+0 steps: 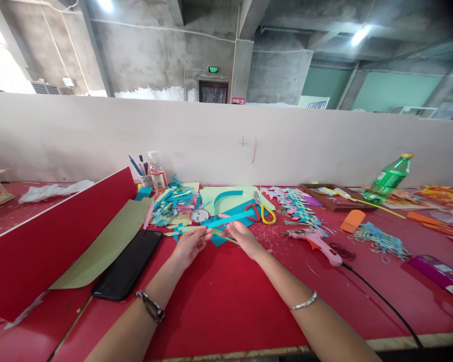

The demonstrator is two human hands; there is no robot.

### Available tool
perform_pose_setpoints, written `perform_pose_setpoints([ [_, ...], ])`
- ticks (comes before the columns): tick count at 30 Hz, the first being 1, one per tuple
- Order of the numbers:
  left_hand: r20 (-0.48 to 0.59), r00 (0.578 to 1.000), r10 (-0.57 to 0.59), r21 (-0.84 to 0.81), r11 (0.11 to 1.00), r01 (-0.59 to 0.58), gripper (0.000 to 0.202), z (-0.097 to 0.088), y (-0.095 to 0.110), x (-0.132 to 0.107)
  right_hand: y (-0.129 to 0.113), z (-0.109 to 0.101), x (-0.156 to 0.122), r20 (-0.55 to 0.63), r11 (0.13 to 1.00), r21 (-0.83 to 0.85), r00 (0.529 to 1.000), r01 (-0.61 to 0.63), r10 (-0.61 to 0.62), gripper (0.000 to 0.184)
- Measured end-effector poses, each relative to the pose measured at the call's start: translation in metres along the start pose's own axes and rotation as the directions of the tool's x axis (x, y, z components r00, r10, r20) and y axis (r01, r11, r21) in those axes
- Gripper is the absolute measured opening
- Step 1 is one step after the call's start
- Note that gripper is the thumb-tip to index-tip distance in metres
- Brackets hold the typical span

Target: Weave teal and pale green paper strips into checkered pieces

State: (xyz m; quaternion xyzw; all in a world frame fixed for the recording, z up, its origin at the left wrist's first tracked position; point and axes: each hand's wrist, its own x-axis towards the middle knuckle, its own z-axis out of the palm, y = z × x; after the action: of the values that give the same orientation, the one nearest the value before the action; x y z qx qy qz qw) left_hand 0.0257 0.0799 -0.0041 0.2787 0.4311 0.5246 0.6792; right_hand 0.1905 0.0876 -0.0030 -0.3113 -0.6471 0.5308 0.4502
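My left hand [191, 245] and my right hand [240, 236] reach out over the red table [226, 301], close together. Both pinch paper strips between their fingertips. A long blue strip [230, 219] runs from my left fingertips up to the right, and a thin green strip [223, 235] lies between the two hands. Just beyond my hands lie blue paper pieces, a small round clock [199, 215] and scissors with red and yellow handles [261, 211].
A black phone [128, 264] lies left of my arm on olive paper [105, 246], beside a red divider [53, 241]. A pink glue gun [317, 241] with a black cord lies right. Woven paper scraps, a pen cup, a small bottle and a green bottle [388, 178] stand farther back.
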Motion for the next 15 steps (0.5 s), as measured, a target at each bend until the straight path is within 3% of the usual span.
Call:
perform_pose_setpoints([
  [3,0.088,0.996,0.000,0.094,0.996,-0.009,0.009,0.002,-0.004,-0.003,0.001,0.005,0.001,-0.012,0.997,-0.080,1.000,-0.013,0.012,0.034],
  [7,0.137,0.991,-0.004,0.212,0.977,-0.025,0.018,0.002,-0.007,-0.003,0.003,0.007,0.001,-0.052,0.962,-0.266,0.996,0.055,-0.071,0.022],
  [12,0.125,0.992,0.028,0.249,0.967,-0.059,0.023,0.000,-0.005,-0.002,0.003,-0.001,0.001,-0.025,0.950,-0.308,0.999,0.038,-0.048,0.029],
  [15,0.077,0.996,0.052,0.252,0.965,-0.070,0.023,-0.002,0.000,-0.001,0.003,-0.010,0.001,-0.081,0.951,-0.309,0.995,0.030,-0.057,0.032],
])
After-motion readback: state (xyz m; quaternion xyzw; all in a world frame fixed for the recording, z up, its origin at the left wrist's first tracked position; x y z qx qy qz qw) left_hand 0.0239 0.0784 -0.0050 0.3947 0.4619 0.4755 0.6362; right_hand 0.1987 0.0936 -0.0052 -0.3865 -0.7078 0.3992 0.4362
